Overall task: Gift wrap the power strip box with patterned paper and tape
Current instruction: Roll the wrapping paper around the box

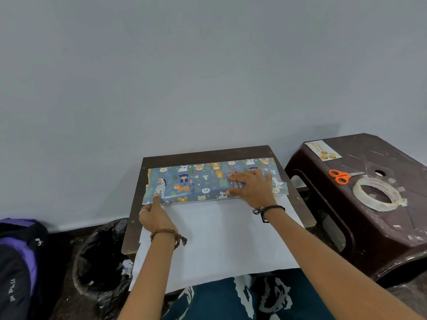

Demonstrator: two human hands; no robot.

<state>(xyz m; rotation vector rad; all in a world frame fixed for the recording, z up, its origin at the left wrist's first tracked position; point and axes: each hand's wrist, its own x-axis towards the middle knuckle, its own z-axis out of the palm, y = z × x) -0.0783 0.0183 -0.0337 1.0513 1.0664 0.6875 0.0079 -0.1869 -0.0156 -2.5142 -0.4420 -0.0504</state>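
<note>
Box axis: paper-covered power strip box [208,181] lies left-right across the bench [147,172].
Left hand [153,217]: pinches the patterned paper [221,239] corner.
Right hand [251,187]: flat, fingers spread, pressing the box top.

I seem to be looking at a plain room in a home rather than a shop or workshop. A bare pale grey wall [208,65] fills the upper view, with a dark floor [67,285] below it. The work surface is only a small dark wooden table [208,152] set against the wall, and beside it stands a brown plastic stool [381,227] used as a side table, bearing orange scissors [340,176], a roll of clear tape [377,194] and a small card [323,150]. On the floor I see a bin lined with a black bag [101,262] and a black and purple backpack [19,262], everyday household things.
</note>
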